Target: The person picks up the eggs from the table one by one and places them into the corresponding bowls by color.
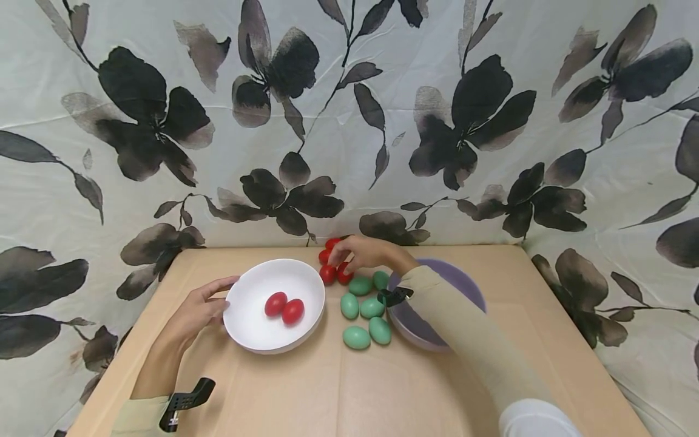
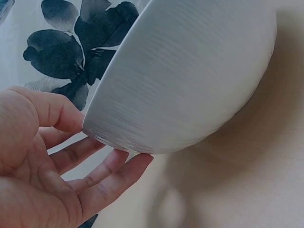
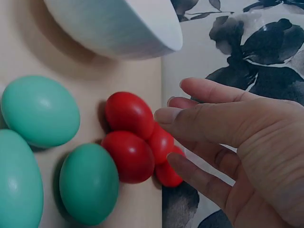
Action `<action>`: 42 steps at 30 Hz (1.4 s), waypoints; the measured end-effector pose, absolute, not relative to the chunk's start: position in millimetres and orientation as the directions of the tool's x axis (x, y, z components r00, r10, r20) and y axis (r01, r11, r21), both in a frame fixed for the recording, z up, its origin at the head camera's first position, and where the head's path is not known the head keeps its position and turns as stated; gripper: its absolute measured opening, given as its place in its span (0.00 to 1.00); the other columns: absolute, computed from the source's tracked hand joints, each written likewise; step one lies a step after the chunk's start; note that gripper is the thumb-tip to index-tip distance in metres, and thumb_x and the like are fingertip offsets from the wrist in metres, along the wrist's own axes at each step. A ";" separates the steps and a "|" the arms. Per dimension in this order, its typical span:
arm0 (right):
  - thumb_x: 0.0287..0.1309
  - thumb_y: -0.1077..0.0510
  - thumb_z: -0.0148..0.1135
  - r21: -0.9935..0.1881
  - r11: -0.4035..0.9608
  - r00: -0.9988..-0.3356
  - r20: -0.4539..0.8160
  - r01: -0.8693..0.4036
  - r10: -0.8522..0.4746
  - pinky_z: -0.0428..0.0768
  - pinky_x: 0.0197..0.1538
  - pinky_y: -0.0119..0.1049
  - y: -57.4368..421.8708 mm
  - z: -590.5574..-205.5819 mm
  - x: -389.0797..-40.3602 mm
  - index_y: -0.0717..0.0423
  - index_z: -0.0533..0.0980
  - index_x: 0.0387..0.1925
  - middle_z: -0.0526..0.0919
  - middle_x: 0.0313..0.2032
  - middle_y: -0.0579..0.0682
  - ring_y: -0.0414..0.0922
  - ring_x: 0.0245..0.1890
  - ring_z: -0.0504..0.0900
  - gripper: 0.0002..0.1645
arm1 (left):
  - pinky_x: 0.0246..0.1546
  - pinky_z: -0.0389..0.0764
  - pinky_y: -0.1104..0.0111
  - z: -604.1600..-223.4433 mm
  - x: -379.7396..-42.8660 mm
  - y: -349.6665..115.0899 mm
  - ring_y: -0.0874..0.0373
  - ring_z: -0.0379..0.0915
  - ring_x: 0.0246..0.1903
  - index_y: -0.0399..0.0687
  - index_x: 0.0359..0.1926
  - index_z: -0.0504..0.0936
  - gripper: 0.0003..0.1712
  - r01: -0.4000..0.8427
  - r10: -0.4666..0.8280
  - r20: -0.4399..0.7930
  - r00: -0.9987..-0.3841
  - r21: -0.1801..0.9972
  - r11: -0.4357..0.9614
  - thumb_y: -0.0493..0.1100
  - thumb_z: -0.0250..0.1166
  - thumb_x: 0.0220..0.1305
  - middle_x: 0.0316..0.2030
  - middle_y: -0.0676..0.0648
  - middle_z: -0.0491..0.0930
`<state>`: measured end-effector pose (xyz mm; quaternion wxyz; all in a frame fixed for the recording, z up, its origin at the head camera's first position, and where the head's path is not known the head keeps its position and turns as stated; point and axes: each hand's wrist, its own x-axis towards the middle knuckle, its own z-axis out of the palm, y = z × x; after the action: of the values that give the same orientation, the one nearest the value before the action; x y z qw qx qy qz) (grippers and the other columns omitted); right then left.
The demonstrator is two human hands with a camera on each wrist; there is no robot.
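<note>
Left hand [image 1: 198, 311] holds white bowl [image 1: 252, 328] at nine o'clock. Right hand [image 1: 364, 252], fingers parted, by red eggs [image 1: 327, 275], bowl's two o'clock. Seemingly picking step; next needs gentle pinch.

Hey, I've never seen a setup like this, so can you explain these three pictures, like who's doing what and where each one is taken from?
There's no machine here, just a person's two bare hands. The widest picture comes from a camera on the head, looking forward and down; the other two come from cameras on each wrist.

On the light tan tabletop stand a round white bowl with two smooth red egg-shaped pieces inside, and a round purple bowl, partly hidden by the right arm. Between them lie six green egg-shaped pieces and a cluster of more red ones.

The left hand holds the white bowl at its rim. The right hand is at the red cluster, apparently holding nothing.
</note>
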<state>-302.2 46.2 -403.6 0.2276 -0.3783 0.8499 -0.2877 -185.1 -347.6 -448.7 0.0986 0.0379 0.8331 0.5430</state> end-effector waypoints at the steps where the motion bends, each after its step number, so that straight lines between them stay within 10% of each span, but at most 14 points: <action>1: 0.58 0.73 0.66 -0.654 0.561 -0.616 -0.181 -0.507 -0.767 0.81 0.58 0.38 46.6 -404.6 -302.9 0.63 0.79 0.56 0.83 0.56 0.60 0.58 0.60 0.79 0.23 | 0.37 0.85 0.62 -449.2 -185.0 -347.8 0.43 0.75 0.51 0.43 0.75 0.64 0.34 -0.044 0.171 -0.123 -0.977 0.913 0.406 0.32 0.55 0.69 0.72 0.32 0.63; 21: 0.58 0.70 0.66 -0.488 0.704 -0.681 -0.265 -0.516 -0.683 0.79 0.60 0.38 44.6 -418.1 -308.9 0.49 0.84 0.55 0.85 0.52 0.44 0.46 0.57 0.77 0.25 | 0.37 0.84 0.62 -451.9 -186.8 -349.3 0.46 0.75 0.49 0.43 0.75 0.65 0.34 -0.044 0.175 -0.123 -0.977 0.917 0.397 0.32 0.56 0.68 0.72 0.33 0.63; 42: 0.58 0.67 0.68 -0.350 0.821 -0.787 -0.279 -0.451 -0.551 0.80 0.54 0.38 48.7 -424.1 -309.4 0.48 0.83 0.54 0.82 0.50 0.47 0.46 0.49 0.77 0.23 | 0.37 0.85 0.61 -453.7 -185.5 -350.0 0.44 0.75 0.50 0.44 0.76 0.64 0.33 -0.033 0.169 -0.111 -0.979 0.913 0.407 0.33 0.55 0.70 0.72 0.33 0.63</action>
<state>-309.4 48.7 -424.1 0.1874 -0.2675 0.9357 -0.1336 -185.5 -350.0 -453.7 0.0930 0.0409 0.8335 0.5430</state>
